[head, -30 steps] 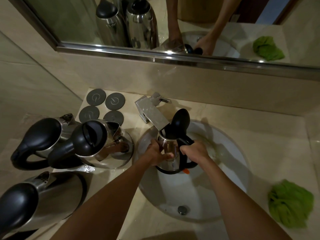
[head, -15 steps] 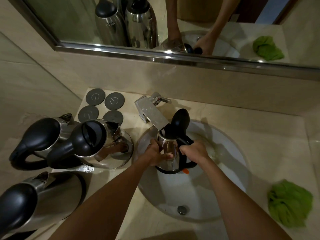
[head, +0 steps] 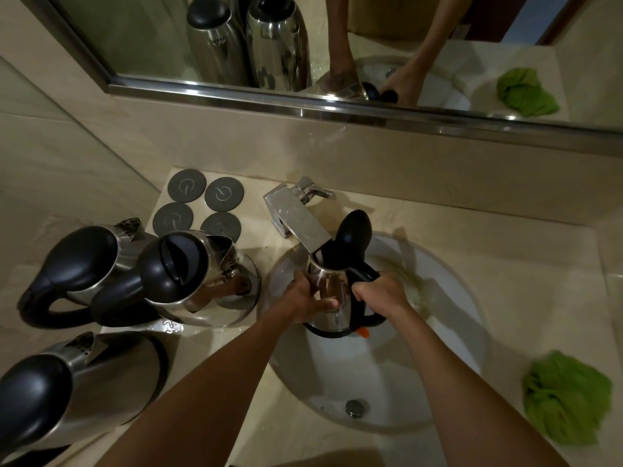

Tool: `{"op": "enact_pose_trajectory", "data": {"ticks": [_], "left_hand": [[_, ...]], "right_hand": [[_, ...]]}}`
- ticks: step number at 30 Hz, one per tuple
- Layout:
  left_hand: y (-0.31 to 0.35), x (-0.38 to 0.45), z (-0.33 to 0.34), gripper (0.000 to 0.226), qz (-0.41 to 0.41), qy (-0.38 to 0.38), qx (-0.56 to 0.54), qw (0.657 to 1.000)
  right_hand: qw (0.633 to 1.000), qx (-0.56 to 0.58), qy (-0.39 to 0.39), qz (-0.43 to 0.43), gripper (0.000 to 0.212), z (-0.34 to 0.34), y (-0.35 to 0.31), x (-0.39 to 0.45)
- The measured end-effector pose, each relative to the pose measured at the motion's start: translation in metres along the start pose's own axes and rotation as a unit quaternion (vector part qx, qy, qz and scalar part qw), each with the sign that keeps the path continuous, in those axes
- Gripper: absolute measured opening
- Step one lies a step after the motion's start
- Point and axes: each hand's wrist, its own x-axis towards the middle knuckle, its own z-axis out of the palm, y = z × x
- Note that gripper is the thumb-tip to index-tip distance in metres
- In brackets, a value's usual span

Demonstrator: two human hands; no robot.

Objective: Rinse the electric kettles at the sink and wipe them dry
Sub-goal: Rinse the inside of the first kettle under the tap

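A steel kettle (head: pixel 332 284) with a black handle and an open black lid stands upright in the white sink (head: pixel 451 332), its mouth under the chrome faucet (head: pixel 296 219). My left hand (head: pixel 305 299) wraps the kettle's steel body from the left. My right hand (head: pixel 382 293) grips its black handle. Three more steel kettles with black lids stand on the counter to the left: one at the back left (head: pixel 81 261), one next to the sink (head: pixel 188 274), one at the near left (head: pixel 77 396). A crumpled green cloth (head: pixel 566 397) lies on the counter at the right.
Several round dark kettle bases (head: pixel 187 187) lie on the counter behind the kettles. A mirror (head: pixel 337 45) with a metal frame runs along the back wall. The sink drain (head: pixel 354 407) is near the front. A tiled wall closes the left side.
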Motion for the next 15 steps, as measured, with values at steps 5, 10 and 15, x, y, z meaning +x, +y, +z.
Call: {"op": "enact_pose_trajectory", "data": {"ticks": [5,10,15], "left_hand": [[0.0002,-0.0010,0.0000,0.073,0.002,0.002,0.000,1.000],[0.0009,-0.0016,0.0004,0.072,-0.003,0.009,0.013,1.000],[-0.0008,-0.0025,0.0001,0.071,-0.002,0.010,0.005,1.000]], "right_hand": [[1.000,-0.001,-0.001,-0.002,0.020,-0.0017,-0.0022,-0.0007],[1.000,-0.003,-0.001,-0.007,0.014,-0.0020,-0.0028,-0.0018],[1.000,-0.005,0.000,-0.009,0.014,-0.0013,-0.0025,-0.0011]]}}
